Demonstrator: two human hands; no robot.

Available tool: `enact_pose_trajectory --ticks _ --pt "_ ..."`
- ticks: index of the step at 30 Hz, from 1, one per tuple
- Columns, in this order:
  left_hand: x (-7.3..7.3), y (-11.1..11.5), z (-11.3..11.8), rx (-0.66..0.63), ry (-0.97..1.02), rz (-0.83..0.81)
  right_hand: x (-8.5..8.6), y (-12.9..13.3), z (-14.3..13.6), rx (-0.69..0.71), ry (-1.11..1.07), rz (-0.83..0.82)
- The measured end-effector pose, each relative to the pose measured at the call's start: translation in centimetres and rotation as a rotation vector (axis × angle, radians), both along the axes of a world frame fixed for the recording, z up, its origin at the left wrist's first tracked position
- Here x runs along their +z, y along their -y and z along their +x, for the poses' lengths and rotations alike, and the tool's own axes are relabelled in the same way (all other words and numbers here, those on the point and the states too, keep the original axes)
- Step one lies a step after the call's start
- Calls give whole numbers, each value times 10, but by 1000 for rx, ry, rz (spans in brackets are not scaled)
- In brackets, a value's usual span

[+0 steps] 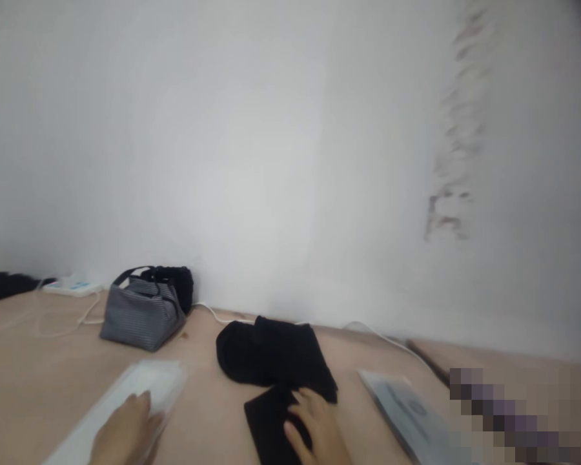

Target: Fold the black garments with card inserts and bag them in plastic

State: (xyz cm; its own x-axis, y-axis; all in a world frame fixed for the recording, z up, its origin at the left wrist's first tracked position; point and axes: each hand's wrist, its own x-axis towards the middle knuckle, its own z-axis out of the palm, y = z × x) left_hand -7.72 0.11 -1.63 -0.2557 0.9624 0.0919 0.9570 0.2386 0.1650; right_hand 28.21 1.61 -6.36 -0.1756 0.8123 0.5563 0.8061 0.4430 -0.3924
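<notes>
Toward the bottom left, my left hand (pixel 124 429) is closed on the right part of a white packet (pixel 152 378), its fingers bent together and the thumb near the packet's edge. The packet looks thin and slightly shiny. My right hand (pixel 317 426) rests with spread fingers on a small folded black cloth (pixel 266 423) at the bottom centre. Just behind it, touching, lies a larger black cloth item (pixel 274 352), flat on the table. Both hands are somewhat blurred.
A grey striped bag (pixel 138 316) stands by the wall on the left, with a white power strip (pixel 72 286) beyond it. White cables run along the wall. A greyish flat packet (pixel 411 413) lies at right, near a pixelated patch. Something dark lies far left.
</notes>
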Motion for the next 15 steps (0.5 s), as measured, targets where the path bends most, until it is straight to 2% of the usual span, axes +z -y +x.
enact_pose_trajectory --ticks 3,6,8,10,12,15 --pt "-1 2 -8 -36 34 -29 1 -3 -1 165 33 -108" --pt "7 2 -10 -31 53 4 1 -8 2 285 100 -270" --pt "15 3 -4 -39 46 57 -1 -13 5 322 117 -319" --pt "21 3 13 -90 56 134 -6 -18 9 319 126 -316" --pt "23 2 40 -188 116 212 -14 -25 13 303 150 -301" --pt "14 -2 91 -359 281 264 -30 -33 21 218 200 -296"
